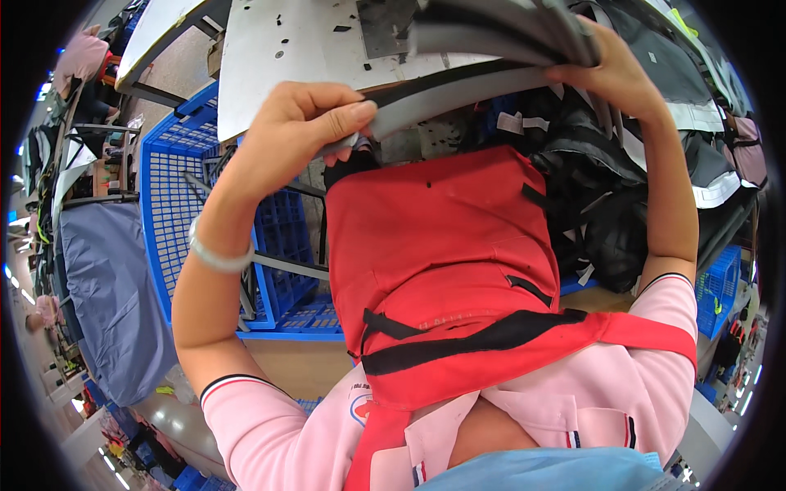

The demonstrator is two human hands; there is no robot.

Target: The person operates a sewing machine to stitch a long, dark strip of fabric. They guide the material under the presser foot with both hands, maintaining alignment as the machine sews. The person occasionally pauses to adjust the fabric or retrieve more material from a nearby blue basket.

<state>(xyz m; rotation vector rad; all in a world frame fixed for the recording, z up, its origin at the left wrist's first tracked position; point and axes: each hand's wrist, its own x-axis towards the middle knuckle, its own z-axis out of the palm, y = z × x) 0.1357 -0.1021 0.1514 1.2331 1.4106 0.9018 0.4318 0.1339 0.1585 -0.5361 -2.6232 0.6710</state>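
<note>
A grey and black fabric strip [458, 96] stretches between my hands, above my red apron [438, 221] and along the near edge of a white table. My left hand [315, 123] pinches one end of it between thumb and fingers. At the other end, my right hand [610, 69] is closed around the strip together with a bundle of more grey and black strips [499, 33]. That bundle is blurred by motion and lies partly over the table.
Small black scraps lie on the white table [303, 57]. Blue plastic crates [176, 213] stand at my left. Black fabric pieces [602, 204] with white labels are heaped at my right. A grey-blue cloth [110, 286] hangs further left, and another blue crate [719, 278] stands far right.
</note>
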